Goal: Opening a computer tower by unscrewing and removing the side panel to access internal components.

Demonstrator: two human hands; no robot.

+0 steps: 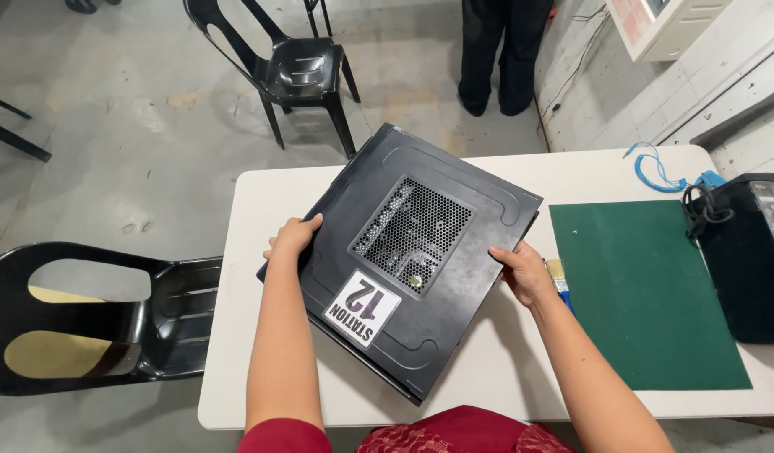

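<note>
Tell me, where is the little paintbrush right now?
The paintbrush lies on the white table, just beside the right hand, between the black computer case and the green mat.

A computer case (403, 252) lies flat and turned at an angle on a table (504, 377), the left hand (293, 237) on its left edge and the right hand (525, 270) on its right. Just right of the right hand lies a brush (558, 273), against the edge of a mat (647, 294). Further right sits what appears to be a second case (752, 260), with a cable (655, 168) behind the mat. One chair (93, 319) stands left of the table, another chair (294, 71) behind it, near a person (500, 50) standing.
</note>
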